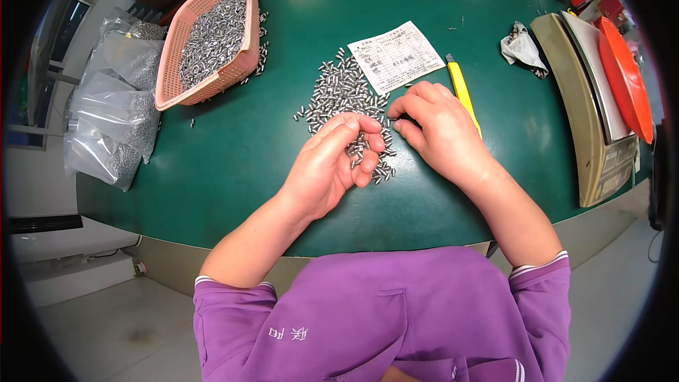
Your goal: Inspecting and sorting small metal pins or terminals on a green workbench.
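My left hand (330,157) is cupped palm up at the front of a heap of small shiny metal pins (343,88). Its fingers curl round several of these pins (358,147). To the right of the heap is my right hand (442,127), fingers bent, with thumb and forefinger drawn close together at the heap's edge. Whether a pin lies between those fingertips is too small to tell. Behind the heap lies a white paper form (396,56) with printing and handwriting. A yellow utility knife (461,92) rests just beyond my right hand.
A pink plastic basket (171,74) full of similar pins stands at the back left. Clear bags of metal parts (117,110) lean beside it. On the right are a beige device (576,113), a red tray (626,81) and a crumpled plastic bag (522,46). All sit on a green tabletop (244,191).
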`<action>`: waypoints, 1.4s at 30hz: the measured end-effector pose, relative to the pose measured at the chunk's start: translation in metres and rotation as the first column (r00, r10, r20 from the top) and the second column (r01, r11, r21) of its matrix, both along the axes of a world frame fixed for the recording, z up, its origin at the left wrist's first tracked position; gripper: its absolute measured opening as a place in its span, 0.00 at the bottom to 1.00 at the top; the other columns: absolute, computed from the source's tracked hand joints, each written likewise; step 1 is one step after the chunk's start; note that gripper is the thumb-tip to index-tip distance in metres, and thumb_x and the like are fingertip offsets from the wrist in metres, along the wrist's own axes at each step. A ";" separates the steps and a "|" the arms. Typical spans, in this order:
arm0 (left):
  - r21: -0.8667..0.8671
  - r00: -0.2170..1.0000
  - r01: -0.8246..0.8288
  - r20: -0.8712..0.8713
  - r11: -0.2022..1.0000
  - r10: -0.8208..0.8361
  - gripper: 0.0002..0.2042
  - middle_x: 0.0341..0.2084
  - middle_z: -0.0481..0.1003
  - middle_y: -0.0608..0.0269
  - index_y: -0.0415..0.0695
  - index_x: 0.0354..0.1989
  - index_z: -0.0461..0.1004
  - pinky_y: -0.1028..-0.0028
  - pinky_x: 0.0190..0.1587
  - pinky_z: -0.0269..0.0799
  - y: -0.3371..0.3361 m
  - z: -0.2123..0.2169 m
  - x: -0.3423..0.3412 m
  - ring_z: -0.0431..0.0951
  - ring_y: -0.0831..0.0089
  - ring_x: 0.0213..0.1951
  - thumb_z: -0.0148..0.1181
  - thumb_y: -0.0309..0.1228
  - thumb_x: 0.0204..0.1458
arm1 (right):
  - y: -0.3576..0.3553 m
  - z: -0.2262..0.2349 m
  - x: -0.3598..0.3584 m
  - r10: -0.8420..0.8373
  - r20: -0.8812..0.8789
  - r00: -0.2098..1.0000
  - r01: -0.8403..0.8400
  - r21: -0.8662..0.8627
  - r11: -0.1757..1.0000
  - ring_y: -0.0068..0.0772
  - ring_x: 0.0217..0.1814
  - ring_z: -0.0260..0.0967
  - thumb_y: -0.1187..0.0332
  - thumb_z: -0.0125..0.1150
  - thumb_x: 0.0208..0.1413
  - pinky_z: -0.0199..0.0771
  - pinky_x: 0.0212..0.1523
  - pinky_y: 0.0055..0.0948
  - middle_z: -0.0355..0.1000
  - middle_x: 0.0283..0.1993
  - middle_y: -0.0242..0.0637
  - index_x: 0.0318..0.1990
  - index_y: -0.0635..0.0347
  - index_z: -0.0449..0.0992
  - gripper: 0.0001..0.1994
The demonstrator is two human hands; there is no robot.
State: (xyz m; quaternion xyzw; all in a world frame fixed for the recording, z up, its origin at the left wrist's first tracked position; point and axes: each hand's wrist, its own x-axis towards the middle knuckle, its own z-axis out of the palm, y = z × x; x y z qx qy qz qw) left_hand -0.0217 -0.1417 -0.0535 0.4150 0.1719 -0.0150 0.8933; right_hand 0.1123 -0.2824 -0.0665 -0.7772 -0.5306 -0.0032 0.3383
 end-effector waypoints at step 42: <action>0.105 0.997 -0.036 -0.058 0.994 0.042 0.06 0.26 0.66 0.67 0.45 0.38 0.63 0.85 0.20 0.59 -0.008 0.000 0.002 0.62 0.84 0.23 0.51 0.27 0.53 | 0.004 0.009 -0.016 0.192 -0.764 0.616 -0.062 0.196 0.979 0.21 0.36 0.68 0.72 0.52 0.53 0.69 0.36 0.22 0.69 0.33 0.34 0.37 0.64 0.69 0.06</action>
